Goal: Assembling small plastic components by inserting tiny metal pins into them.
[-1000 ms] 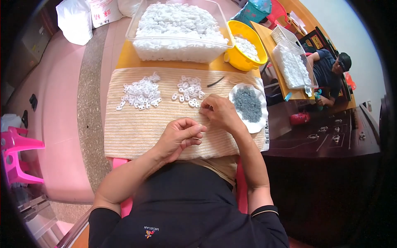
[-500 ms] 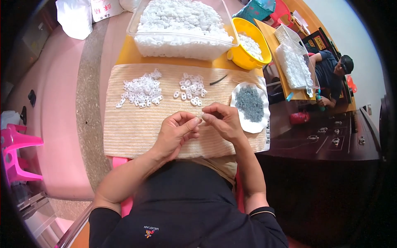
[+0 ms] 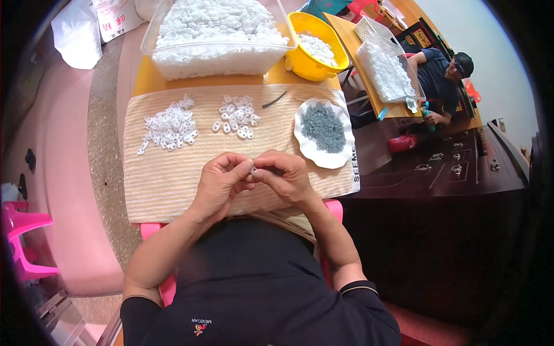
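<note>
My left hand (image 3: 224, 179) pinches a small white two-holed plastic piece (image 3: 253, 170) between thumb and forefinger, just above the striped cloth. My right hand (image 3: 285, 175) meets it there, its thumb and fingertips pressed together at the same piece; whatever else they pinch is hidden. Beyond the hands lie two piles of similar pieces: a larger left pile (image 3: 170, 126) and a smaller middle pile (image 3: 237, 117). To the right stands a white scalloped dish (image 3: 307, 151) full of small dark grey slivers (image 3: 324, 128). A thin dark rod (image 3: 274, 100) lies near the cloth's far edge.
A striped cloth (image 3: 167, 187) covers the near table. Behind it stand a clear plastic bin (image 3: 219, 55) heaped with white pieces and a yellow basin (image 3: 323, 66). At right, a person (image 3: 441, 75) sits by another filled bin (image 3: 386, 72). Pink stools (image 3: 26, 219) stand at left.
My hands have drawn closer together, and the right fingertips now touch the white piece at the left ones. The whole view has shifted, so the table appears farther left.
</note>
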A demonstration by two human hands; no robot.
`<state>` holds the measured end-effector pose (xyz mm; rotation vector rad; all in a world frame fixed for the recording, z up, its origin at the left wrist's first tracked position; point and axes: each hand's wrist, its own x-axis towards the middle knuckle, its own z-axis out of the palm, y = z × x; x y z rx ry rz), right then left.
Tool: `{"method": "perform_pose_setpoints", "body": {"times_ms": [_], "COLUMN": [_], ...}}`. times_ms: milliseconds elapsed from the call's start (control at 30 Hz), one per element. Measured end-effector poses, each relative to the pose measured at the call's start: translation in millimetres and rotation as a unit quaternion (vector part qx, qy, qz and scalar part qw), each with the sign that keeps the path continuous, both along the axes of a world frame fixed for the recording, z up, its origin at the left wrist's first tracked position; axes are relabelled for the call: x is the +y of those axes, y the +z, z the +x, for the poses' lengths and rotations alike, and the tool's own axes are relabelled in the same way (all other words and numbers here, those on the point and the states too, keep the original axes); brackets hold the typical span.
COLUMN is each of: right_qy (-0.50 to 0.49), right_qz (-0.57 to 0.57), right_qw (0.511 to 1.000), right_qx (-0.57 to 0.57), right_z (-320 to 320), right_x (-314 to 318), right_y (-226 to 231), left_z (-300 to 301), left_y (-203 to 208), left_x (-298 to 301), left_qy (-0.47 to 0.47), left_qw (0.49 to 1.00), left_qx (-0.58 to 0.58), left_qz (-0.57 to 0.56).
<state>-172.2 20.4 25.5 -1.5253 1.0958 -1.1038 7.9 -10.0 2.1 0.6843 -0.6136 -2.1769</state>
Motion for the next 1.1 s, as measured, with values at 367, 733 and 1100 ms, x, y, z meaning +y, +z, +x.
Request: {"method": "perform_pose_setpoints", "body": {"times_ms": [367, 733, 1100], "right_qy": [-0.065, -0.058, -0.107], "right_qz": [-0.084, 0.011, -0.012], "right_qw": [0.993, 0.997, 0.993], "right_qx": [0.060, -0.053, 0.045], "right_z": [4, 7, -14], "right_x": [7, 15, 29], "right_y": [-6, 0, -2], "left_z": [-1, 2, 2], "left_y": [3, 5, 5], "left_x": [1, 0, 2], "left_qy": [-0.025, -0.020, -0.018], "left_qw": [1.000, 1.000, 1.000], "left_qx": [-0.002, 0.019, 0.006], "left_qz": [0.010, 0.003, -0.005]}}
